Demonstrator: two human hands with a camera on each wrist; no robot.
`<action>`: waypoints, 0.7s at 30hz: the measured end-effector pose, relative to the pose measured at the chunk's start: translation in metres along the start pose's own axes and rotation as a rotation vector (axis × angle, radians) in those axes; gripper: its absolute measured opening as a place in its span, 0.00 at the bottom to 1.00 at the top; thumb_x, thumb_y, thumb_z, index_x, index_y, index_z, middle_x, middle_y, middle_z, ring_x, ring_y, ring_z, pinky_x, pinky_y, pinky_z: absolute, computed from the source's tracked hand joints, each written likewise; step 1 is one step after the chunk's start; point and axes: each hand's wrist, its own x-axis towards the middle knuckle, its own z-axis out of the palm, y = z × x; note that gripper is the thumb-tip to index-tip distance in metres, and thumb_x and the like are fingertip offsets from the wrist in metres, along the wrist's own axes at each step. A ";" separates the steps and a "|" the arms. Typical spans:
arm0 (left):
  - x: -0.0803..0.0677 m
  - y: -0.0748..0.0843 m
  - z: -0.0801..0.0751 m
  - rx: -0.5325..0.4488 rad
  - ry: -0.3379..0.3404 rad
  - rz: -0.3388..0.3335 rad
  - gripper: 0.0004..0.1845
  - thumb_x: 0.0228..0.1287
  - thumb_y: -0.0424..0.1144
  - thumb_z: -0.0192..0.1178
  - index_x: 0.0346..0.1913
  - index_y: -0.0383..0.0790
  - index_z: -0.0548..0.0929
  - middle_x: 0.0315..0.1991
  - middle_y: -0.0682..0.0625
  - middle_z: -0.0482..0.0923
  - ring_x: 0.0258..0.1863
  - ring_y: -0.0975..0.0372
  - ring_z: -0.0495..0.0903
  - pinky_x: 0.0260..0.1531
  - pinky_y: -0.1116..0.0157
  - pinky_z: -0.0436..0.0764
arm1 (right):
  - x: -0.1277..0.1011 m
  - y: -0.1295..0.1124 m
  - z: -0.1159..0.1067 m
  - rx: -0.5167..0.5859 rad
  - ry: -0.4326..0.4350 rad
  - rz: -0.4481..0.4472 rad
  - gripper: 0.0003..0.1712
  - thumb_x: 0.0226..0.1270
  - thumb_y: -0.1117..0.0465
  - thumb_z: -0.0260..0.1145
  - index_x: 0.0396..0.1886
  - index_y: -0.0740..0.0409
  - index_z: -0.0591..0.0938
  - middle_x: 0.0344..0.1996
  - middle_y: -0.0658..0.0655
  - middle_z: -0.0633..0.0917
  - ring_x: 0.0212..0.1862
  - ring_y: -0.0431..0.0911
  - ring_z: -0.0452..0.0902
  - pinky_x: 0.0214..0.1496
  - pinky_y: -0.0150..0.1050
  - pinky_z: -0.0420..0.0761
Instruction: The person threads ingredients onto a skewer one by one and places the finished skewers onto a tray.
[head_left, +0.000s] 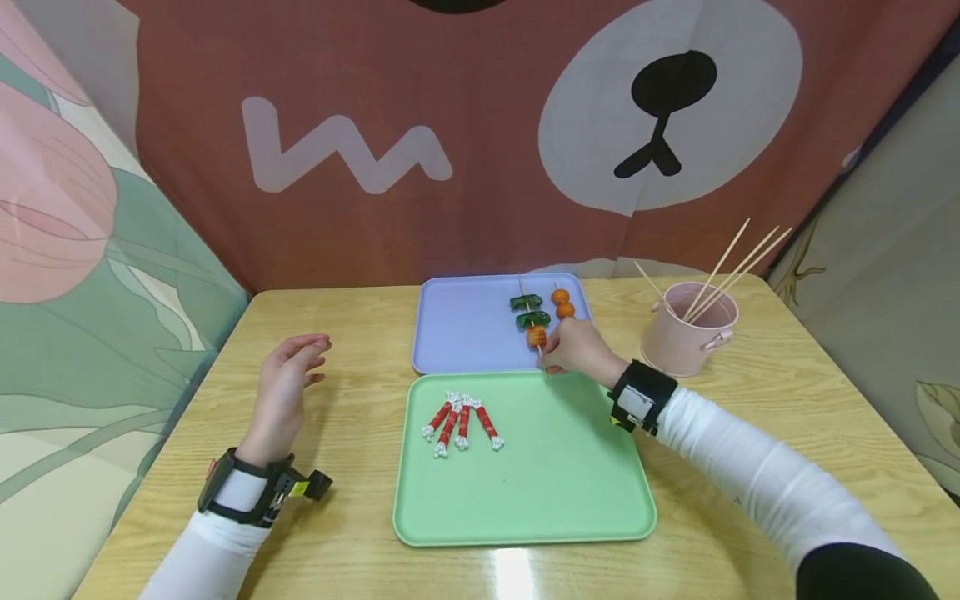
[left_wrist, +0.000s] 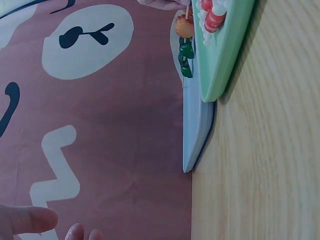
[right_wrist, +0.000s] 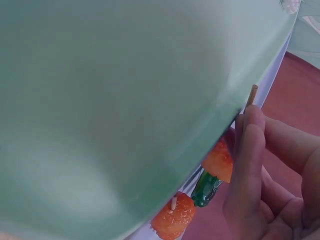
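From the head camera, the right hand (head_left: 577, 348) pinches the lower end of a skewer (head_left: 531, 321) that carries two green pieces and an orange one. The skewer lies on the purple tray (head_left: 465, 325), near its front right corner, just beside a second stick with two orange balls (head_left: 562, 303). The left hand (head_left: 287, 392) hovers over the wooden table (head_left: 345, 517) with its fingers relaxed and spread, gripping nothing, well apart from both trays. The green tray (head_left: 525, 492) sits in front of the purple one, their edges touching, and holds a fan of red-and-white pieces (head_left: 461, 423). A pink cup (head_left: 686, 342) with bare sticks stands to the right.

From the left wrist, only fingertips (left_wrist: 30, 220) show at the lower left, loose and holding nothing. The two trays meet edge to edge, with the skewer (left_wrist: 185, 42) near the top (seen sideways).

From the right wrist, curled fingers (right_wrist: 250, 160) press the stick's bare end (right_wrist: 252, 94). The orange and green pieces sit just beyond the green tray's rim.
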 end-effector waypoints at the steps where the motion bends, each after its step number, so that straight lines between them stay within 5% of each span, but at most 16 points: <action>1: 0.000 0.001 0.000 -0.002 -0.002 0.001 0.12 0.69 0.47 0.53 0.48 0.45 0.76 0.45 0.59 0.76 0.43 0.65 0.70 0.46 0.62 0.71 | 0.001 0.000 0.000 -0.001 -0.002 -0.003 0.07 0.53 0.58 0.73 0.23 0.58 0.88 0.16 0.50 0.84 0.20 0.40 0.78 0.24 0.29 0.75; 8: 0.000 0.004 0.003 -0.017 0.001 0.007 0.12 0.69 0.47 0.54 0.48 0.44 0.76 0.45 0.58 0.76 0.43 0.65 0.70 0.46 0.63 0.72 | 0.000 -0.001 -0.003 -0.005 0.010 -0.037 0.09 0.55 0.57 0.72 0.24 0.58 0.88 0.17 0.52 0.85 0.20 0.40 0.76 0.24 0.29 0.72; 11: 0.001 0.004 0.007 -0.034 -0.004 0.005 0.12 0.69 0.45 0.54 0.48 0.43 0.76 0.44 0.59 0.76 0.42 0.66 0.71 0.44 0.64 0.72 | -0.009 -0.004 -0.010 0.007 0.107 -0.086 0.10 0.57 0.55 0.71 0.27 0.58 0.88 0.21 0.52 0.85 0.22 0.40 0.76 0.24 0.31 0.71; 14: 0.003 0.004 0.015 -0.034 -0.011 0.028 0.13 0.69 0.44 0.55 0.50 0.40 0.77 0.43 0.59 0.77 0.41 0.66 0.71 0.43 0.65 0.73 | -0.026 -0.007 -0.020 0.055 0.332 -0.203 0.12 0.61 0.52 0.68 0.34 0.57 0.87 0.25 0.52 0.86 0.24 0.41 0.77 0.24 0.33 0.73; 21: 0.011 0.018 0.041 -0.037 -0.057 0.101 0.13 0.69 0.42 0.53 0.51 0.39 0.76 0.44 0.59 0.76 0.42 0.66 0.71 0.46 0.62 0.72 | -0.055 0.006 -0.048 0.100 1.051 -0.479 0.13 0.58 0.57 0.71 0.40 0.61 0.86 0.29 0.57 0.85 0.30 0.45 0.79 0.36 0.22 0.72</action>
